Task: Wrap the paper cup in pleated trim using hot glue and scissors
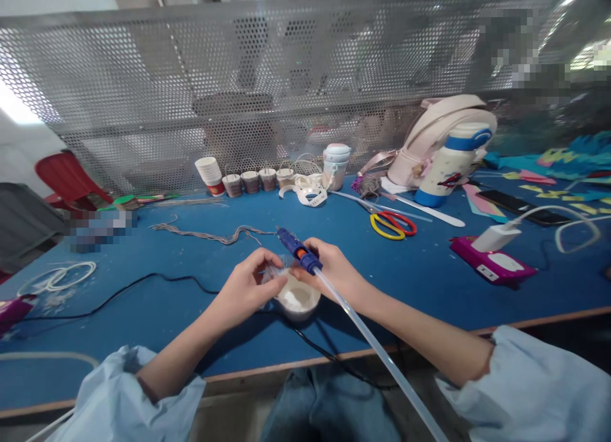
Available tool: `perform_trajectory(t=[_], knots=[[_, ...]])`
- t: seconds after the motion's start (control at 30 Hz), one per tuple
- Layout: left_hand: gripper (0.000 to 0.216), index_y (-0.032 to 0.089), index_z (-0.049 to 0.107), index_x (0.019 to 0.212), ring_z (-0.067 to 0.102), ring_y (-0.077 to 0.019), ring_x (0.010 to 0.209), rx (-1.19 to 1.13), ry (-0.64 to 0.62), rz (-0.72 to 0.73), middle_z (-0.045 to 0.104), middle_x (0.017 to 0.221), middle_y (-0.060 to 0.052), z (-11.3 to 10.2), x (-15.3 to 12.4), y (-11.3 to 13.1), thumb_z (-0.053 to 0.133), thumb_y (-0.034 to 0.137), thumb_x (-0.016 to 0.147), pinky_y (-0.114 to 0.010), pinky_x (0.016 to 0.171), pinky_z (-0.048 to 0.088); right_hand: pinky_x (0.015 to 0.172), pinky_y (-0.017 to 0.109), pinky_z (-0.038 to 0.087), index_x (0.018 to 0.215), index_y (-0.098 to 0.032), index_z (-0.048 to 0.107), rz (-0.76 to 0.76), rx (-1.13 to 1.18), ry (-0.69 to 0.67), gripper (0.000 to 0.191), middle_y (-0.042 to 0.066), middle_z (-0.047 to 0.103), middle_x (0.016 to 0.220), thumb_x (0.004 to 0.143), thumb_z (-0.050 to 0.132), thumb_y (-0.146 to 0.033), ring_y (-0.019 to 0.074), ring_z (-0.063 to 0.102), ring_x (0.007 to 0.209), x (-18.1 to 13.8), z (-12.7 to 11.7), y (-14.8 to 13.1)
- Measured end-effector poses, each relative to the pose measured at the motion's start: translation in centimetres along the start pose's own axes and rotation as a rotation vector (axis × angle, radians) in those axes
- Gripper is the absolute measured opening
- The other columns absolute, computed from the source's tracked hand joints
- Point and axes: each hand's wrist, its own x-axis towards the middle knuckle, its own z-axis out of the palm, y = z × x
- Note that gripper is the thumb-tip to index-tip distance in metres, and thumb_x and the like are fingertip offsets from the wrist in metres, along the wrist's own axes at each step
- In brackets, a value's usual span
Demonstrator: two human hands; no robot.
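Note:
My left hand [251, 283] is closed at the far left rim of a small cup [298, 311] with a pale inside, close to the table's front edge. Thumb and fingers pinch that edge, where something translucent shows. My right hand [334, 270] is closed around a blue hot glue gun [298, 250], its thumb reaching to the cup. The gun's nozzle points away to the upper left. A long clear glue stick [365, 334] runs from its back end toward me. The gun's handle and part of the right fingers are hidden.
Beyond my hands are grey yarn strands [224, 237], scissors [394, 224], small brown-sided cups [251, 182] and stacked paper cups [209, 175]. A blue-white bottle [451, 165] and purple power strip [494, 262] stand right. A black cord [172, 276] crosses the blue table [157, 327].

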Motion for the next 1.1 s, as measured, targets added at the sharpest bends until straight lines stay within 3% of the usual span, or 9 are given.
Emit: perform_trajectory(t=[0.17, 0.33, 0.6, 0.87, 1.1], knots=[[0.02, 0.016, 0.058, 0.09, 0.052, -0.0137, 0.076, -0.003, 0.02, 0.009, 0.058, 0.087, -0.002, -0.3, 0.0, 0.4, 0.064, 0.029, 0.076, -0.024, 0.067, 0.041, 0.06, 0.026, 0.038, 0.077, -0.018, 0.052, 0.084, 0.09, -0.022, 0.028, -0.002, 0.056, 0.07, 0.07, 0.066, -0.041, 0.0138, 0.048, 0.064, -0.5, -1.3, -1.0], [0.022, 0.016, 0.063, 0.087, 0.052, -0.0124, 0.067, -0.048, 0.0, -0.02, 0.058, 0.08, -0.001, -0.8, 0.1, 0.9, 0.056, 0.037, 0.084, -0.024, 0.063, 0.04, 0.065, 0.027, 0.044, 0.082, -0.017, 0.058, 0.122, 0.113, 0.024, 0.027, 0.003, 0.065, 0.078, 0.073, 0.066, -0.04, 0.0168, 0.057, 0.07, -1.4, -2.1, -1.8], [0.015, 0.016, 0.067, 0.088, 0.051, -0.0109, 0.065, -0.006, -0.085, -0.009, 0.06, 0.093, -0.003, -1.7, 1.1, 1.4, 0.059, 0.022, 0.076, -0.024, 0.061, 0.042, 0.068, 0.029, 0.046, 0.082, -0.017, 0.059, 0.141, 0.091, 0.041, 0.021, 0.005, 0.069, 0.082, 0.074, 0.062, -0.036, 0.0189, 0.062, 0.075, -1.9, -2.3, -1.6], [0.01, 0.015, 0.068, 0.079, 0.053, -0.0121, 0.067, 0.012, -0.13, -0.022, 0.063, 0.075, -0.002, -1.2, 2.2, 2.7, 0.063, 0.021, 0.073, -0.022, 0.06, 0.04, 0.066, 0.029, 0.045, 0.081, -0.017, 0.058, 0.125, 0.08, 0.055, 0.019, 0.003, 0.067, 0.077, 0.072, 0.06, -0.034, 0.0179, 0.06, 0.071, -1.9, -1.7, -1.2], [0.016, 0.015, 0.07, 0.076, 0.056, -0.0109, 0.062, -0.211, -0.043, -0.176, 0.065, 0.07, -0.001, -0.4, 3.0, 2.7, 0.074, 0.025, 0.063, -0.022, 0.059, 0.042, 0.065, 0.029, 0.045, 0.081, -0.017, 0.057, 0.128, 0.095, 0.061, 0.02, 0.003, 0.066, 0.077, 0.074, 0.06, -0.035, 0.0175, 0.059, 0.07, -1.9, -1.5, -1.3]])
